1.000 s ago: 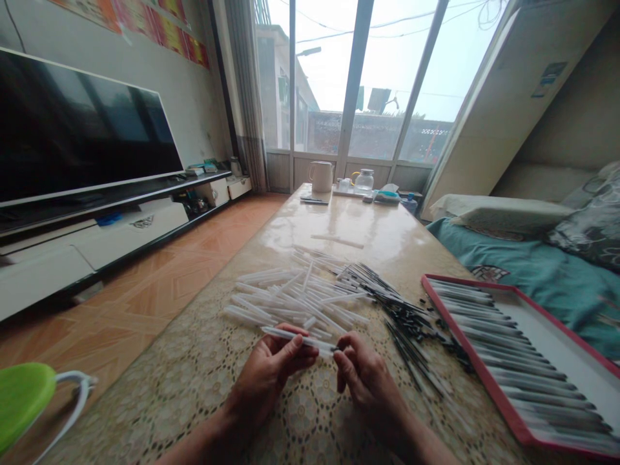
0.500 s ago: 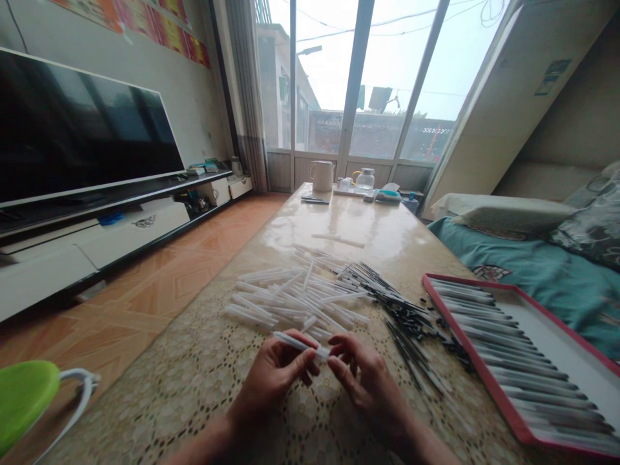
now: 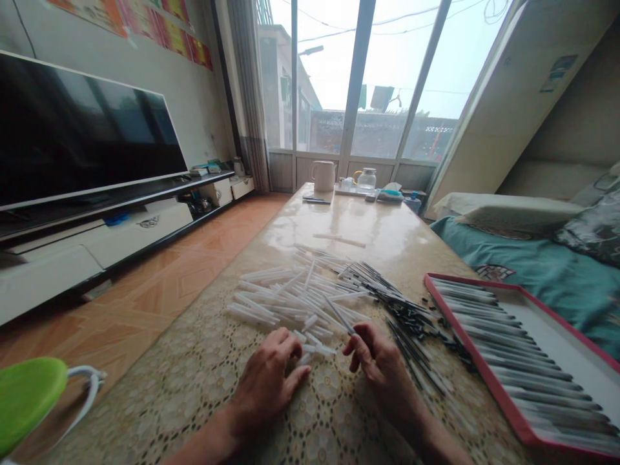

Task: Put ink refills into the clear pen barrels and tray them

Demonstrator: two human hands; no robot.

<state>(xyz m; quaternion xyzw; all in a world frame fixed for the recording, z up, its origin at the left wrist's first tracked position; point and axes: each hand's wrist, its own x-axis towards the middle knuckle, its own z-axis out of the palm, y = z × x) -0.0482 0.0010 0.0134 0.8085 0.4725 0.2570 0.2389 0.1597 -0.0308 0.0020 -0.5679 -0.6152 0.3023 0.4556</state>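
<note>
White plastic tube [image 3: 338, 314] pinched in right hand [image 3: 382, 365], fingers [image 3: 359, 345] together; left hand [image 3: 264, 384] splayed beside loose tubes [image 3: 285, 300].

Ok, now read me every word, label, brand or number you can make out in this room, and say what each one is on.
Nothing here can be read with certainty.
Bluish sticker on the tall white unit: too small and blurred to read.
Colourful poster on the wall: any print is too blurred to read.
Blue and white packet: any print is too small to read.
</note>
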